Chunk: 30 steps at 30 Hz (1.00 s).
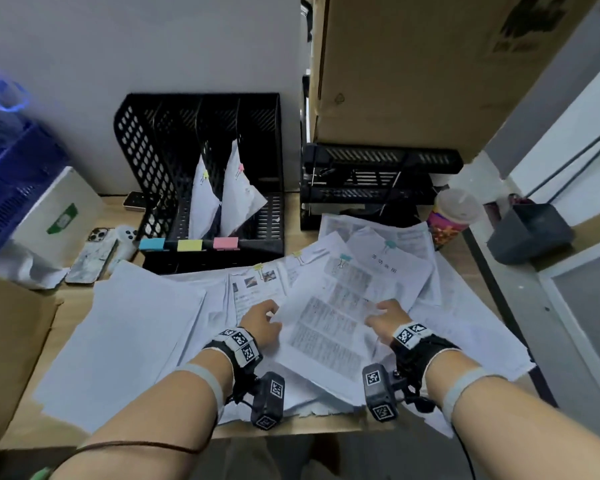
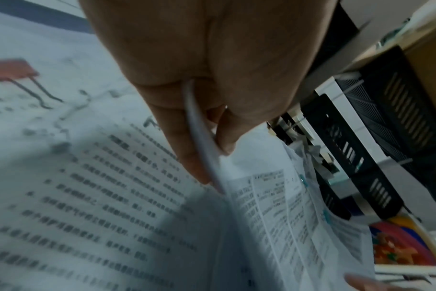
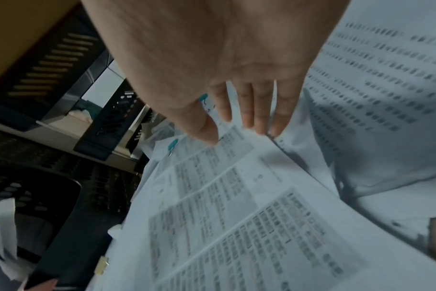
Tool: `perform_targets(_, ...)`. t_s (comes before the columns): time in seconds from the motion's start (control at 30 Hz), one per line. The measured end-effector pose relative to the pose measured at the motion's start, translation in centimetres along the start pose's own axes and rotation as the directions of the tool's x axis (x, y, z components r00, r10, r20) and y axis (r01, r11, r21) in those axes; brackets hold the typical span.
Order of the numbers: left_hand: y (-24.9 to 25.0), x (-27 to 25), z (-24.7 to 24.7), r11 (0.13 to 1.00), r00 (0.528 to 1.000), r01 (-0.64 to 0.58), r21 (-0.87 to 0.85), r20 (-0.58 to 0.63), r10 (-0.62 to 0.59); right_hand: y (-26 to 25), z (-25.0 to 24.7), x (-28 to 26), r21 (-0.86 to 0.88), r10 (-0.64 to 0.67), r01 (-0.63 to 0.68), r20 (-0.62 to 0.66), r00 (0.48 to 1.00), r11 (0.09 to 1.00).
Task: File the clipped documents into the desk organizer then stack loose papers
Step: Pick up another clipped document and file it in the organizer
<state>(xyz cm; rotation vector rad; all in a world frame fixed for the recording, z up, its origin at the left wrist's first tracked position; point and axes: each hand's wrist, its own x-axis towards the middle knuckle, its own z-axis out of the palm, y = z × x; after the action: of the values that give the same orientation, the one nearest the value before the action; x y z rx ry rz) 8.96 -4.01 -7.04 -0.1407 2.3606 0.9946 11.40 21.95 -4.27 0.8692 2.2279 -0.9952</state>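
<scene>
Pinching the left edge of a white printed document with a teal binder clip (image 1: pixel 326 317), my left hand (image 1: pixel 261 322) has it between thumb and fingers (wrist view confirms the sheets pass through the grip). My right hand (image 1: pixel 386 318) lies with straight fingers on its right edge, holding nothing. It sits on scattered loose white papers (image 1: pixel 129 341) mid-desk. Toward the back edge stands the black mesh desk organizer (image 1: pixel 201 174), two clipped bundles in its right-hand slots.
</scene>
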Motion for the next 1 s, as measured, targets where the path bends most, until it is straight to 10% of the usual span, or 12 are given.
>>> perform_targets(0.53,-6.6,-8.9,-6.7,0.875,0.966,0.253,-0.414,0.062,-0.250,-7.8,4.5,-3.6,-0.009,-0.368,0.381,0.234,0.900,0.925)
perform_targets(0.7,-8.0,-10.0,-8.4,0.731,0.957,0.119,-0.672,-0.118,-0.264,-9.8,6.7,-5.6,-0.107,-0.437,0.474,0.254,0.863,0.874)
perform_targets(1.0,-8.0,-12.2,-13.2,0.812,0.907,-0.020,-0.584,-0.353,-0.231,-15.1,9.9,-7.2,-0.127,-0.547,0.555,0.094,0.832,0.822)
